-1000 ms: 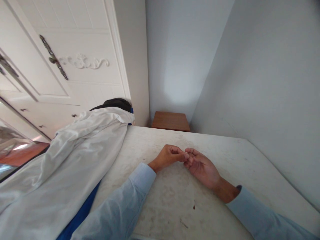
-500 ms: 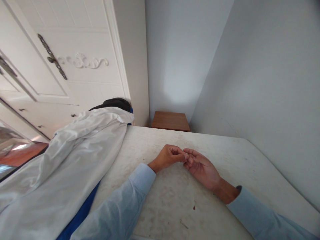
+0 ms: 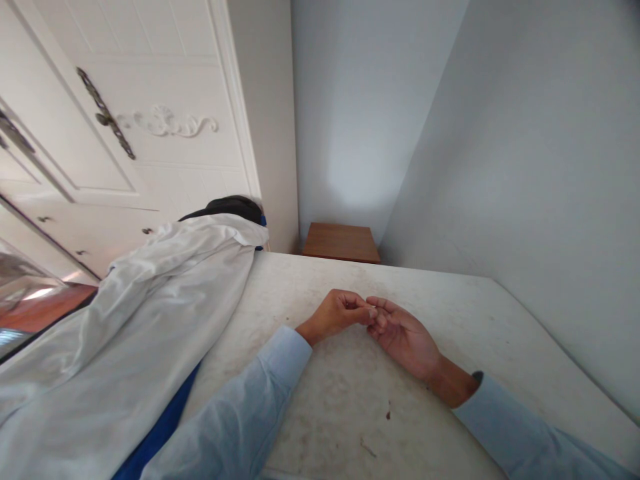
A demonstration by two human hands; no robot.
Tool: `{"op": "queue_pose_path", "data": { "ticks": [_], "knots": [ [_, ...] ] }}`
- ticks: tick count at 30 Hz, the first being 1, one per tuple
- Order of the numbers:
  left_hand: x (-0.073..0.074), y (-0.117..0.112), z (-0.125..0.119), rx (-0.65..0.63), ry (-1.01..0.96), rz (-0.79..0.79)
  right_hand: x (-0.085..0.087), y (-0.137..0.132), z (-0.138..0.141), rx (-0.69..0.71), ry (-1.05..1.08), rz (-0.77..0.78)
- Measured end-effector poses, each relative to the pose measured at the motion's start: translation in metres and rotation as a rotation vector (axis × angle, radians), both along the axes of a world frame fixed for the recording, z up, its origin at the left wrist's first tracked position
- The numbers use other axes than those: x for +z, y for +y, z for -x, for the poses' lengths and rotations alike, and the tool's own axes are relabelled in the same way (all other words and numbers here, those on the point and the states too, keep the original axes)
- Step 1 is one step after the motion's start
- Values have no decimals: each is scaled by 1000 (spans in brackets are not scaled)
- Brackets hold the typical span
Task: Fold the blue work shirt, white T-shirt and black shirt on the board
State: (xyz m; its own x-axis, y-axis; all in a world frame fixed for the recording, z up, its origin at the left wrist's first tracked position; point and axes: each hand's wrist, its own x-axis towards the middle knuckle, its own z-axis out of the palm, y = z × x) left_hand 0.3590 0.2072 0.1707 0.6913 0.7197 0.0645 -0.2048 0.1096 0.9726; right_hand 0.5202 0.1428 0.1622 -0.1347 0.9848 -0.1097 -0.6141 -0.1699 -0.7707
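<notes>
Over the white, stained tabletop (image 3: 325, 427) my two hands meet near the middle of the view. My left hand (image 3: 337, 319) is closed in a pinch, thumb against forefinger, right at the fingertips of the other hand. Whatever may lie in that pinch is too small or hidden to make out. My right hand (image 3: 407, 340) rests palm up with its fingers loosely bent and apart, some fingertips touching the left thumb. Light blue sleeves (image 3: 235, 400) cover both forearms.
White cloth with a blue part (image 3: 150, 300) drapes along the left, with a black item (image 3: 233, 207) behind it. A white wardrobe (image 3: 175, 80) stands beyond. A brown wooden top (image 3: 341, 241) sits past the table's far edge; a grey wall (image 3: 550, 167) borders the right. Small crumbs (image 3: 388, 415) lie nearby.
</notes>
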Motion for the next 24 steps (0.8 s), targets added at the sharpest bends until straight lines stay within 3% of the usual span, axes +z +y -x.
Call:
{"op": "queue_pose_path", "data": {
  "ticks": [10,17,24],
  "knots": [
    [-2,1,1,86,77,-73,1,1,0,-52,-53,-10],
    [-4,2,1,94,106,-232,4,7,-1,-168,-96,-9],
    [-2,1,0,186,269,-399,4,6,1,-198,-169,-5]
  ]
}}
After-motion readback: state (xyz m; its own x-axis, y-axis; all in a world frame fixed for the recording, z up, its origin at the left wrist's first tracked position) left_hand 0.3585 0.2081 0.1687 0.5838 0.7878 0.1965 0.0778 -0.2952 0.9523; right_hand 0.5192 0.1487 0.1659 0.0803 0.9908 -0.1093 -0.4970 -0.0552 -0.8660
